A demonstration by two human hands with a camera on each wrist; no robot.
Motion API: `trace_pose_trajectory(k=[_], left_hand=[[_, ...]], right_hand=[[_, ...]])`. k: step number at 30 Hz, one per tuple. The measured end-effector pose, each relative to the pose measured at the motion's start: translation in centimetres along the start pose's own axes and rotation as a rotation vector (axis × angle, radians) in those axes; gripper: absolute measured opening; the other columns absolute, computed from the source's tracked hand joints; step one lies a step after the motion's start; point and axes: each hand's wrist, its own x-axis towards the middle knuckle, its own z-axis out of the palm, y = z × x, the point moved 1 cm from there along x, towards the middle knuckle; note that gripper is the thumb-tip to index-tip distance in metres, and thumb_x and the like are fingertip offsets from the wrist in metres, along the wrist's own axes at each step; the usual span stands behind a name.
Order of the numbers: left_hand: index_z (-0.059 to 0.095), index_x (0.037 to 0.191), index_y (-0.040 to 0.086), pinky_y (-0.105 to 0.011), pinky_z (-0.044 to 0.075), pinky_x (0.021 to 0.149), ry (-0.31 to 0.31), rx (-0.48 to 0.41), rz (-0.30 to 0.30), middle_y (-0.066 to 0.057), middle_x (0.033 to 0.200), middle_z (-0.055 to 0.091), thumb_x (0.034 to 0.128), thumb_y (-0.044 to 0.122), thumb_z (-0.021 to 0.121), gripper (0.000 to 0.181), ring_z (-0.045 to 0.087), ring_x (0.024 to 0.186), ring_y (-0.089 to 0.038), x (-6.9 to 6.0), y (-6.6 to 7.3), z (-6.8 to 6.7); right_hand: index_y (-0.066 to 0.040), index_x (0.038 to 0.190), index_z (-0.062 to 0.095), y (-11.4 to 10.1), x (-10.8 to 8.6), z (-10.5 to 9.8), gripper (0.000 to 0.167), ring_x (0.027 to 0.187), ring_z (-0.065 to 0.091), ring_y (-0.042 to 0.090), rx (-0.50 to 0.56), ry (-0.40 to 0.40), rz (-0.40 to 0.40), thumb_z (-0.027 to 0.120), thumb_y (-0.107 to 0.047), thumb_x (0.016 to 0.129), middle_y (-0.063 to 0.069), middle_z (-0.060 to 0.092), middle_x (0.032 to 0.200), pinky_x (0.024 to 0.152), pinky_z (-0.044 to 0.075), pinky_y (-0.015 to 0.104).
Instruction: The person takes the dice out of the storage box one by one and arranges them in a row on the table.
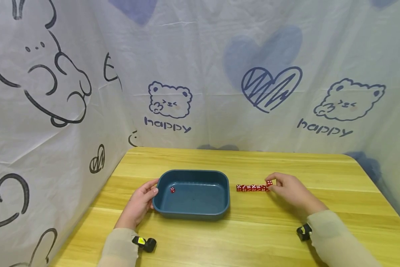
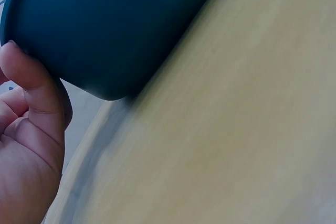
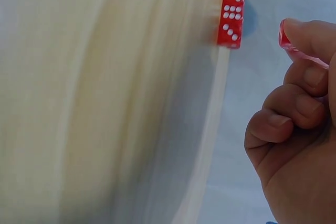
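A dark teal plastic bin (image 1: 191, 216) sits on the table, with one red die (image 1: 172, 190) inside toward its left end. My left hand (image 1: 140, 202) holds the bin's left end, the thumb at the rim; the left wrist view shows that thumb (image 2: 31, 77) against the outer wall. To the right of the bin stands a straight row of red dice (image 1: 251, 188) with white pips, pushed face to face. Between thumb and forefinger, my right hand (image 1: 291, 191) pinches a single red die (image 3: 284, 35), raised just above the row's right end. The other right fingers are curled in.
The wooden table (image 1: 253, 241) runs back to a white cloth (image 1: 213, 111) printed with hearts and bears. More cloth hangs along the left and right sides. Each wrist wears a small black camera, such as the left one (image 1: 146, 244).
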Motion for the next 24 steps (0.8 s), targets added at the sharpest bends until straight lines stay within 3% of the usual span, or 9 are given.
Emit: trace_pose_trajectory(k=[15, 24], left_hand=[[0.042, 0.15, -0.002, -0.019, 0.045, 0.054, -0.013, -0.014, -0.004, -0.013, 0.108, 0.052, 0.106, 0.008, 0.053, 0.046, 0.05, 0.064, -0.012, -0.2, 0.2, 0.1], [0.042, 0.15, -0.002, -0.019, 0.045, 0.055, -0.013, -0.015, -0.001, -0.014, 0.111, 0.053, 0.1061, 0.008, 0.052, 0.047, 0.051, 0.066, -0.012, -0.3, 0.1, 0.0]], right_hand=[[-0.008, 0.124, 0.065, 1.8, -0.9, -1.1, 0.03, 0.062, 0.044, 0.018, 0.004, -0.037, 0.071, 0.069, -0.019, 0.096, 0.003, 0.05, 0.073, 0.056, 0.042, 0.031], [-0.008, 0.122, 0.066, 2.3, -1.0, -1.3, 0.028, 0.065, 0.044, 0.019, -0.006, -0.052, 0.064, 0.069, -0.019, 0.096, 0.003, 0.049, 0.075, 0.058, 0.041, 0.033]])
